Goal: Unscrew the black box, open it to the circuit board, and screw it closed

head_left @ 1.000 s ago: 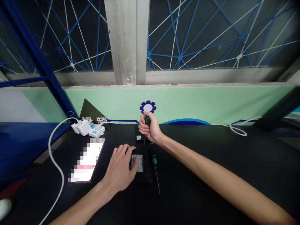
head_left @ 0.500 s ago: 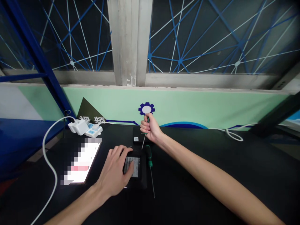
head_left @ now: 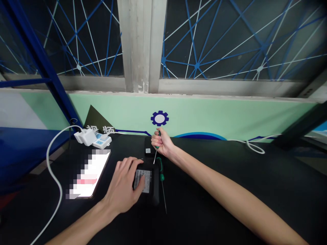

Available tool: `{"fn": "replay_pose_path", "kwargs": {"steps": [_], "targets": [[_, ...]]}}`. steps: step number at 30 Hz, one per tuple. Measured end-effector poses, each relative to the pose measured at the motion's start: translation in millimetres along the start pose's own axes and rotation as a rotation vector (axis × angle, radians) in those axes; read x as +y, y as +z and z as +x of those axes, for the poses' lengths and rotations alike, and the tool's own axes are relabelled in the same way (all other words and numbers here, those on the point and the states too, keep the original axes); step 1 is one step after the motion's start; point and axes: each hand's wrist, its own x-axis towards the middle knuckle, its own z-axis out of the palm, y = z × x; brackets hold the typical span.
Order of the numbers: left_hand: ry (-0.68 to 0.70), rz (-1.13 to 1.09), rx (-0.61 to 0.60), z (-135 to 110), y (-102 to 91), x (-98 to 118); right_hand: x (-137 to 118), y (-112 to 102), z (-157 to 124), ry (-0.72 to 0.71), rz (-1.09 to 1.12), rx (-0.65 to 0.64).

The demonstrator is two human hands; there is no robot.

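Green screwdriver (head_left: 156, 150) sits clenched in the right hand (head_left: 162, 143), tip hanging just past the spread fingers (head_left: 127, 164) of the left hand (head_left: 122, 190), pressed on a black case (head_left: 154, 191) beside a second screwdriver (head_left: 161, 180).

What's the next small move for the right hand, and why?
Probably lower the green-handled screwdriver slightly onto the black case: the right hand grips it tip-down, with the tip near the case's far edge, and the left hand lies across the case, apparently steadying it.
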Motion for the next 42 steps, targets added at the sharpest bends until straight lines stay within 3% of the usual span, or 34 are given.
{"fn": "replay_pose_path", "kwargs": {"steps": [13,34,42], "targets": [[0.065,0.024,0.03,-3.7,-4.1,-1.4,2.0,0.3,-2.2,0.13,0.032,-0.009],[-0.051,-0.013,-0.046,-0.5,-1.8,-8.0,20.9,10.9,-15.4,-0.157,-0.207,-0.039],[-0.083,-0.038,-0.056,0.8,-1.2,-9.3,-6.5,5.3,-18.4,-0.31,-0.146,-0.078]]}}
